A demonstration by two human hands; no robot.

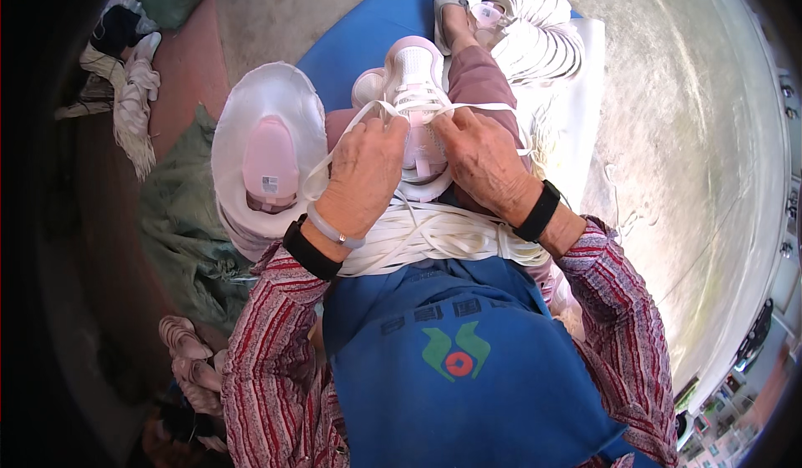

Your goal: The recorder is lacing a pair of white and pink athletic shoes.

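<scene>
A pink and white sneaker (415,63) rests between my thighs, its toe pointing away from me. White shoelace (493,107) crosses its upper, with loose lengths running out to both sides. My left hand (366,163) is closed on the lace at the sneaker's left edge, and a loop of it hangs beside the wrist. On the other side my right hand (489,160) pinches the lace near the eyelets. The fingertips of both hands are partly hidden. Across my lap, just below the sneaker, lies a thick bundle of white laces (443,238).
Left of my leg stands a stack of pink and white shoe parts (269,92). A fanned row of white shoe pieces (539,38) lies beyond my right foot (451,17), on a blue mat (359,21). Green cloth (180,217) and more shoes (188,347) lie at left.
</scene>
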